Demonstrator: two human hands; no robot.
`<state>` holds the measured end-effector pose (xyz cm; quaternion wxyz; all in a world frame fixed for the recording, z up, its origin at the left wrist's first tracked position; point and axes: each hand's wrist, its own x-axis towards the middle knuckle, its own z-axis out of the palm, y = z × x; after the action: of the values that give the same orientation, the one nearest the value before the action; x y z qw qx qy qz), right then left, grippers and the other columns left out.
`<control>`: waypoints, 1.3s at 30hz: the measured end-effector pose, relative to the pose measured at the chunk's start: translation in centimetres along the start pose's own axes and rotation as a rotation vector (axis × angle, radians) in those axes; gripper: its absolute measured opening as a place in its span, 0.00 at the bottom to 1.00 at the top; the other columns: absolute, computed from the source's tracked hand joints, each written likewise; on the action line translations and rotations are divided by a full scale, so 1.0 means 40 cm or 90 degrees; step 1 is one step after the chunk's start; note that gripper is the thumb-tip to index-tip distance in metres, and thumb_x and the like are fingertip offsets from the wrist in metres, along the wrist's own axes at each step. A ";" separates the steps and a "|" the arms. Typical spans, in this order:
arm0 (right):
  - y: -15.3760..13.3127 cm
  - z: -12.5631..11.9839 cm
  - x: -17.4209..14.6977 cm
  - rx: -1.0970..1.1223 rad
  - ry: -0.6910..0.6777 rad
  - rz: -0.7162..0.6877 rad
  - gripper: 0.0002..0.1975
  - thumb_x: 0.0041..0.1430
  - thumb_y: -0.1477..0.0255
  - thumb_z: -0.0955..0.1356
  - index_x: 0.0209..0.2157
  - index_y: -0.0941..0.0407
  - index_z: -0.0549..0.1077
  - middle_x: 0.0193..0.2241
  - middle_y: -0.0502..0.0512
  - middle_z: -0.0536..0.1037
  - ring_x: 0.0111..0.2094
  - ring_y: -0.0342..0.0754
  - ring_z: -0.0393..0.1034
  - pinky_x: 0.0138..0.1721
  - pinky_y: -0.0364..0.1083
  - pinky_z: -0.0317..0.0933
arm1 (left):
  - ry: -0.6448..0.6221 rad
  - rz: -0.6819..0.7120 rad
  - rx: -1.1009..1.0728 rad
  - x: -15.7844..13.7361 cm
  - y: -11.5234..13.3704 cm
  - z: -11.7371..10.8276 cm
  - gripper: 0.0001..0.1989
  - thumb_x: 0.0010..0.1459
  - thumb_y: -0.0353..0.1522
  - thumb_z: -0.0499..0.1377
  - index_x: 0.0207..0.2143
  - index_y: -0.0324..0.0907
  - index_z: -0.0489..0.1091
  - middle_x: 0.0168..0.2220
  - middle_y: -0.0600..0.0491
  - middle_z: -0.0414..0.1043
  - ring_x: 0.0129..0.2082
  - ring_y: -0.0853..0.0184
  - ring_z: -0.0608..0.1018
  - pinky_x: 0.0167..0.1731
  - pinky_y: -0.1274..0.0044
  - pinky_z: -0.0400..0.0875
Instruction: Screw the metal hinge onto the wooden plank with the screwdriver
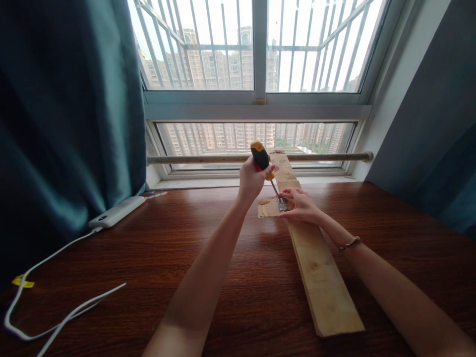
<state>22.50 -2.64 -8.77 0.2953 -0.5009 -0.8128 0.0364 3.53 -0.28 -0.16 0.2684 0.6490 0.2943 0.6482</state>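
My left hand (pixel 252 179) is wrapped round the black and yellow handle of a screwdriver (pixel 260 156). The tool tilts down to the right, its tip at a small metal hinge (pixel 283 204). With thumb and fingers on either side, my right hand (pixel 302 206) grips the hinge against the wood. Underneath lie a long pale wooden board (pixel 322 277) and a short wooden piece (pixel 267 208) that sticks out to its left. Whether the tip sits in a screw head is too small to tell.
The brown wooden table (pixel 167 248) reaches to the window, where a horizontal rail (pixel 201 159) runs behind the board's far end. At the left, a white power bank (pixel 117 212) with a white cable (pixel 55 253) lies beside a dark curtain (pixel 70 99).
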 end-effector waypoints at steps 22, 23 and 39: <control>-0.002 -0.002 -0.001 -0.014 0.002 -0.006 0.34 0.38 0.55 0.73 0.48 0.52 0.67 0.49 0.54 0.70 0.50 0.56 0.61 0.52 0.56 0.52 | -0.012 -0.016 -0.048 0.002 -0.009 0.004 0.14 0.41 0.37 0.67 0.26 0.40 0.66 0.25 0.53 0.72 0.28 0.66 0.76 0.28 0.76 0.70; -0.003 -0.003 -0.001 -0.016 0.000 -0.007 0.34 0.38 0.55 0.73 0.48 0.51 0.67 0.49 0.54 0.70 0.50 0.56 0.61 0.52 0.56 0.52 | -0.019 -0.019 -0.051 0.000 -0.008 0.007 0.14 0.41 0.37 0.67 0.26 0.40 0.66 0.25 0.53 0.72 0.28 0.65 0.76 0.28 0.76 0.70; -0.001 -0.001 -0.002 -0.013 -0.002 0.001 0.34 0.38 0.54 0.73 0.47 0.52 0.67 0.49 0.53 0.70 0.51 0.55 0.60 0.53 0.54 0.53 | 0.027 -0.059 -0.075 0.010 0.004 -0.008 0.13 0.38 0.31 0.68 0.25 0.41 0.66 0.22 0.56 0.71 0.26 0.65 0.77 0.26 0.76 0.71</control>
<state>22.53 -2.74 -8.76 0.2891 -0.5045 -0.8131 0.0290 3.21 -0.12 0.25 0.3295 0.6037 0.2907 0.6652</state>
